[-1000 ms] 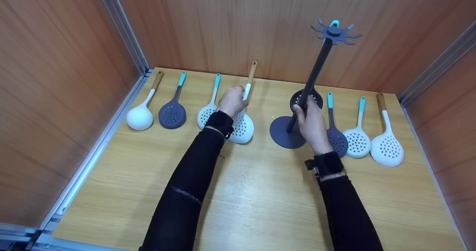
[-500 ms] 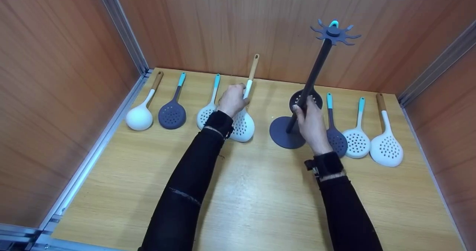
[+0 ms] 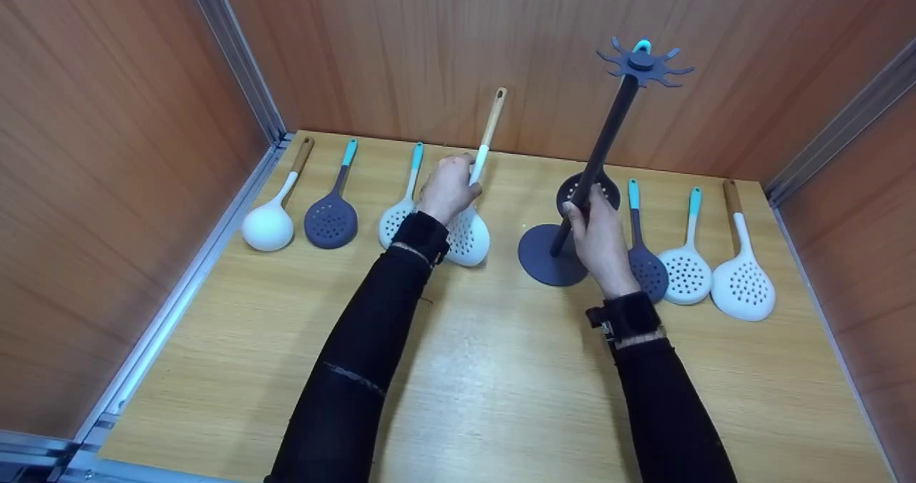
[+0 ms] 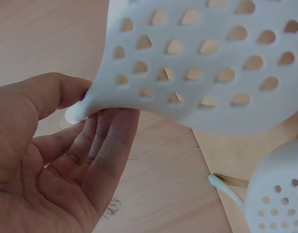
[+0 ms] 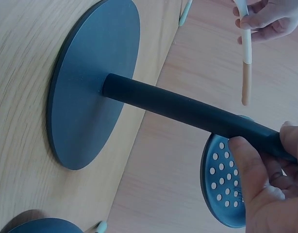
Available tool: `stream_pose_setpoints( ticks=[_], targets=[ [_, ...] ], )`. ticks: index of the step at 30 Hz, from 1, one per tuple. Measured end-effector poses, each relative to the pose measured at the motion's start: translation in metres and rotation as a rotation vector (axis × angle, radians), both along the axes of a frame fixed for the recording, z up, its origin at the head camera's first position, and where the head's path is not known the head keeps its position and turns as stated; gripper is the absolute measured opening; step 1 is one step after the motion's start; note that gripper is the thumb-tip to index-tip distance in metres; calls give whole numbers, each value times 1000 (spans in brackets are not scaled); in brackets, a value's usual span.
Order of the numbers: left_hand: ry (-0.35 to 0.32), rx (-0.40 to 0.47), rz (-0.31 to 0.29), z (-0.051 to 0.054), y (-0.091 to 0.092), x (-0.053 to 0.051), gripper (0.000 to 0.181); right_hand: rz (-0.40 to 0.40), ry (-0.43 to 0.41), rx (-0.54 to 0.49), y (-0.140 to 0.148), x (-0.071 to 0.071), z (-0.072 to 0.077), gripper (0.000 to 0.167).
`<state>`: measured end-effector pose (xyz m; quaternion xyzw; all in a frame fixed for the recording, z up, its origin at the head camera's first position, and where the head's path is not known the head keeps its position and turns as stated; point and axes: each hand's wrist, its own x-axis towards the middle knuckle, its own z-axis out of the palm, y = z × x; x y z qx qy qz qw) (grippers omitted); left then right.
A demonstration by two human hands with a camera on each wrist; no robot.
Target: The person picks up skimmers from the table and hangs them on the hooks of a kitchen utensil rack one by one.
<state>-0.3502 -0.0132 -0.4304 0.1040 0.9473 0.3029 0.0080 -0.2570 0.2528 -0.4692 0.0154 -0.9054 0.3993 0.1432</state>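
Observation:
My left hand (image 3: 449, 189) pinches a white slotted turner (image 3: 469, 238) low on its neck, its wooden handle end pointing up and away. In the left wrist view the turner's holed blade (image 4: 202, 63) spreads above the fingers, and thumb and fingertips close on its neck. My right hand (image 3: 601, 243) grips the dark pole of a utensil stand (image 3: 608, 136). The round base (image 3: 551, 254) rests on the table, and hooks (image 3: 642, 64) ring the top. A dark skimmer (image 3: 608, 189) hangs from the stand behind the pole; its holed bowl (image 5: 224, 179) shows in the right wrist view.
Left of my hands lie a white ladle (image 3: 268, 227), a dark skimmer (image 3: 331, 220) and a white skimmer (image 3: 395, 222). To the right lie a dark turner (image 3: 647, 272), a white skimmer (image 3: 688, 275) and a white slotted turner (image 3: 744, 288). Wooden panels (image 3: 458, 46) wall the table.
My left hand has raised the white slotted turner slightly; its handle end has moved up and a little right, and its blade has shifted away. The right hand stays on the pole.

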Motion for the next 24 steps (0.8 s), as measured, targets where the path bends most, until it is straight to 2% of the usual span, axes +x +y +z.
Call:
stream_pose_setpoints(
  ticks=[5, 10, 17, 24],
  targets=[
    [-9, 12, 7, 3, 2, 0, 54, -9, 1, 12, -1, 0, 0, 34],
    [-8, 35, 10, 6, 5, 0, 54, -9, -2, 14, -1, 0, 0, 34],
    [76, 50, -18, 7, 4, 1, 48, -9, 3, 6, -1, 0, 0, 35],
    [125, 88, -42, 9, 2, 4, 47, -14, 17, 4, -1, -1, -1, 34]
  ],
)
